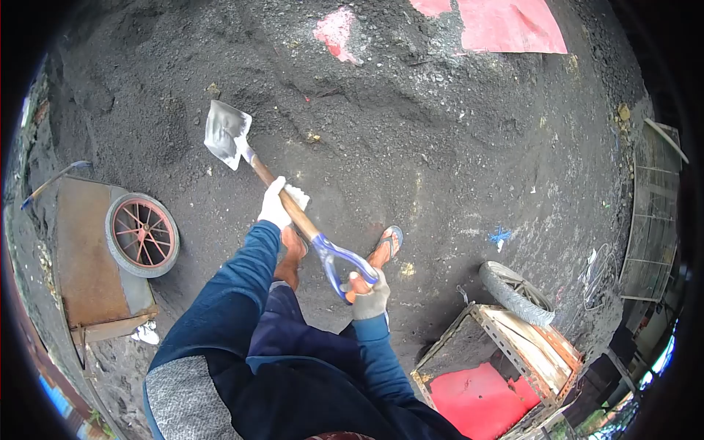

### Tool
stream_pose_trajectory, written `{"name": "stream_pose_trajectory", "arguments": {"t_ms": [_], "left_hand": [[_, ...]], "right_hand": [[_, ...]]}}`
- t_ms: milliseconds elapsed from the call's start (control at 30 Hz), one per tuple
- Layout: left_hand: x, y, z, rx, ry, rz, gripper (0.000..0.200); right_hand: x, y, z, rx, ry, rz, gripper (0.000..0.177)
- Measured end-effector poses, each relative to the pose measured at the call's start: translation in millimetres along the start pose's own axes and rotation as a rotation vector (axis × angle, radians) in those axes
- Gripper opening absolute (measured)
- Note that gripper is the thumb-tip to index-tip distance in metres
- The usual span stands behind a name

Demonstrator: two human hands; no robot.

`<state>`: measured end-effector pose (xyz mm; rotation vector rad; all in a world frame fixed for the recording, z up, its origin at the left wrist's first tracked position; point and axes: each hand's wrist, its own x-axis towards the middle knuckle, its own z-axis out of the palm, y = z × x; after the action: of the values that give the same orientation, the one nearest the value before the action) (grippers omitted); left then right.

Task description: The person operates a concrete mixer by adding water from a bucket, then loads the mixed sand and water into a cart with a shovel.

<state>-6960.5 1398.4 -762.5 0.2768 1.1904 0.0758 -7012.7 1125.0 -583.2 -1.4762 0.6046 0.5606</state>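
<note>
A shovel (229,126) with a worn metal blade, a wooden shaft and a blue D-shaped handle slants across the view, blade toward the upper left. My left hand (276,205), in a white glove, is wrapped round the middle of the shaft. In a greyish glove with bare fingertips showing, my right hand (369,295) grips the blue handle. The blade looks bare and lies over the dark gravelly ground (352,154); whether it touches the ground I cannot tell.
A cart (92,257) with a red-spoked wheel (142,235) stands at left. At lower right is another cart (480,396) with a red lining and a wheel (515,292). Red sheets (510,26) lie at the top. My sandalled foot (385,246) is near the handle.
</note>
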Motion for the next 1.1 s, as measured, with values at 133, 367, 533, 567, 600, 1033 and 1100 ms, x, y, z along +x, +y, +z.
{"name": "stream_pose_trajectory", "arguments": {"t_ms": [133, 367, 533, 567, 600, 1033, 1100], "left_hand": [[-37.9, -274.1, -6.1, -0.028, -0.106, -0.726, 0.022], [-12.6, -343.8, 31.8, 0.09, -0.084, -0.823, 0.023], [14.8, -276.5, -37.2, 0.246, -0.025, -0.72, 0.017], [3.5, -256.7, -35.5, 0.337, 0.076, -0.675, 0.017], [0.3, -251.9, -46.6, 0.316, 0.047, -0.662, 0.018], [-45.3, -126.8, -1.5, 0.021, 0.097, -0.058, 0.029], [-38.0, -171.4, -32.7, -0.005, 0.05, -0.274, 0.029]], "right_hand": [[-68.5, 102.7, -263.8, -0.26, 0.907, 0.121, 0.01], [-46.4, 93.5, -309.6, -0.604, 1.004, 0.062, 0.008], [-72.4, 113.5, -195.9, -0.207, 0.846, 0.274, 0.006], [-75.3, 121.2, -183.6, -0.18, 0.87, 0.258, 0.005], [-78.3, 120.1, -184.3, -0.132, 0.837, 0.265, 0.006], [10.7, 63.8, -154.3, -0.217, 0.213, -0.021, 0.02], [-3.9, 98.1, -197.7, -0.133, 0.351, 0.156, 0.018]]}}
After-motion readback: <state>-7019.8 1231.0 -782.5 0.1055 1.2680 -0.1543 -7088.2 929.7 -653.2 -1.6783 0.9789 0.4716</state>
